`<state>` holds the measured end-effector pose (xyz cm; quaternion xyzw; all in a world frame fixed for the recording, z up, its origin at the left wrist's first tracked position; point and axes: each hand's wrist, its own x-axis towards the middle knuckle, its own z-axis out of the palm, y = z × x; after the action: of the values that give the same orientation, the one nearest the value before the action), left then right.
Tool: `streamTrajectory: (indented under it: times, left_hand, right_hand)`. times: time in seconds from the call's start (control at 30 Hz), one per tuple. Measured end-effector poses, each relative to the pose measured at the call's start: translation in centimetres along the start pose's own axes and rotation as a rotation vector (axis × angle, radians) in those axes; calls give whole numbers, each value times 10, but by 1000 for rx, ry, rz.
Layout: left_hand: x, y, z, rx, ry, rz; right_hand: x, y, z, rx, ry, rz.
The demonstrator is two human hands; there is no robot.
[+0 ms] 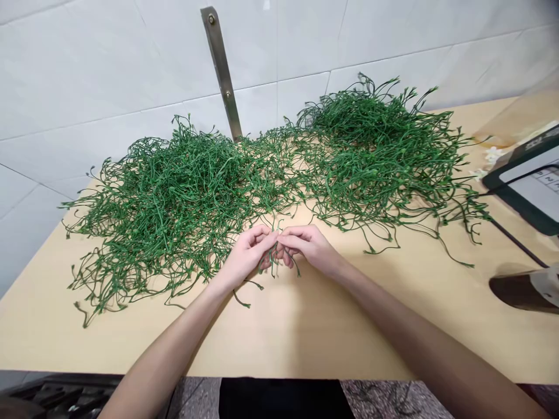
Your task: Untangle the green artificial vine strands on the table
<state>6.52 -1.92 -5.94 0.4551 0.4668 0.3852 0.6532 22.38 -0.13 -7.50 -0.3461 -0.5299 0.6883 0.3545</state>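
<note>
My left hand point(252, 251) and my right hand point(307, 245) meet at the middle of the table, thumbs and fingertips pinched together. Between them are a few thin green artificial stems point(273, 269), their ends poking out above and below the fingers. How the stems sit inside the fingers is partly hidden. Two large heaps of the same stems lie behind my hands, a left heap point(170, 192) and a right heap point(375, 151), joined by a thinner scatter of stems. A couple of loose ends show beside my left wrist.
A wooden table point(271, 343) stands against a tiled wall point(144, 58) with a metal bracket point(222, 75). On the right are a dark-framed device point(519, 192), a black cable point(517, 241), small white flowers point(493, 155) and a dark cup-like container point(519, 290).
</note>
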Motion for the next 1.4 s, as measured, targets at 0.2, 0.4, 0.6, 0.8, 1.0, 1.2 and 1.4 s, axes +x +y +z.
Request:
streamTrajectory:
  times: [0.2,0.4,0.6,0.8,1.0,1.2,1.4]
  left_hand:
    - [-3,-3,0,298,46,201]
    - [-8,-2,0,615,71,367]
    - [-10,-2,0,759,64,442]
    - [-10,-1,-2,746,86,480]
    - [-11,-2,0,762,68,507]
    - [-11,-5,1,826,71,542]
    - [-9,-8,-1,988,39,593]
  right_hand:
    - [-1,-1,1,21,12,13]
    - [-1,-3,2,-68,24,28]
    - [-2,0,2,-177,82,-13]
    - [-4,2,2,-185,67,-60]
    - [-4,3,1,-313,100,-80]
    - [-5,2,1,-399,116,-88]
    - [-4,4,0,-381,96,-82]
